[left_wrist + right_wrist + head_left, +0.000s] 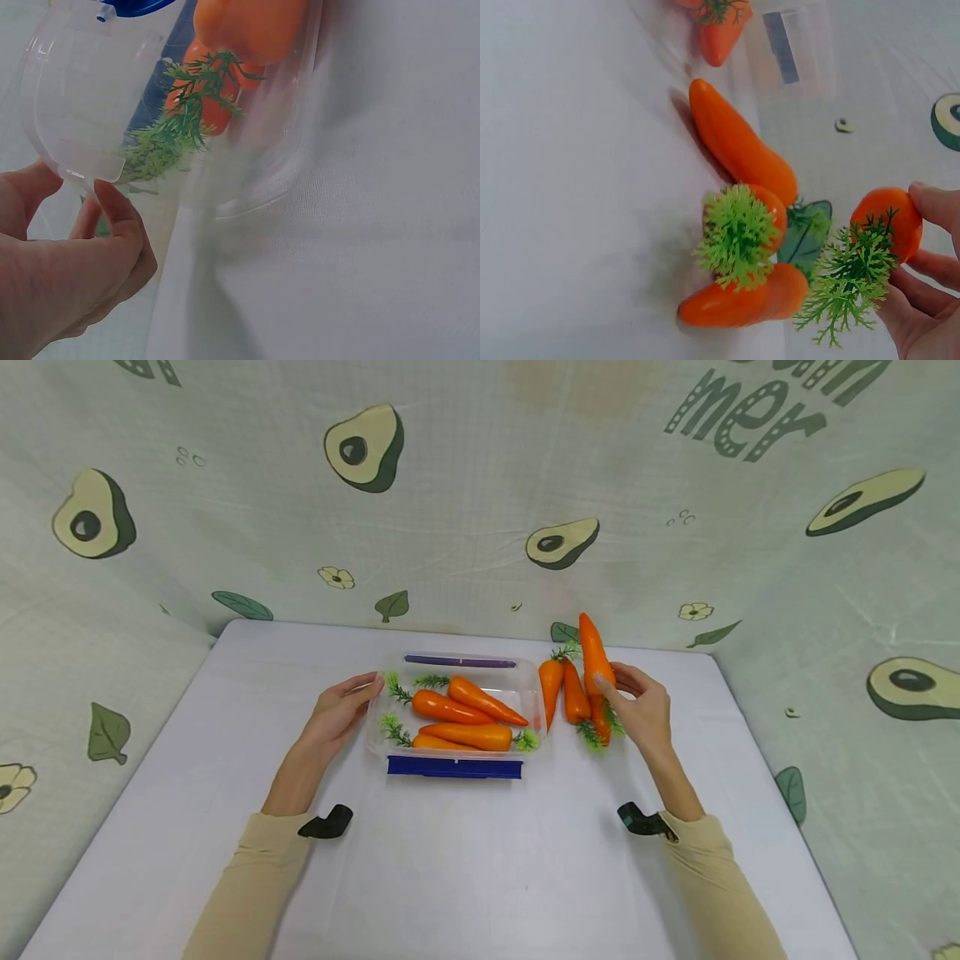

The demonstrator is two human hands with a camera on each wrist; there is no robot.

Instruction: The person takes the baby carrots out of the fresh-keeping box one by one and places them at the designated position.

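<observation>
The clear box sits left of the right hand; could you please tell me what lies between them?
In the head view, three loose carrots lie between them, along with the carrot that the right hand holds.

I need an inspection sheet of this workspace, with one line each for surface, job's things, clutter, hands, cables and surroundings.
Surface: table with white cover.
Job's things: clear box with blue front flap; four carrots visible inside it; three carrots on the table, right of the box.
Clutter: nothing seen.
Hands: left hand holds the box's left end; fingers of the right hand hold a raised carrot.
Cables: nothing seen.
Surroundings: pale cloth printed with avocados, behind and at both sides.
</observation>
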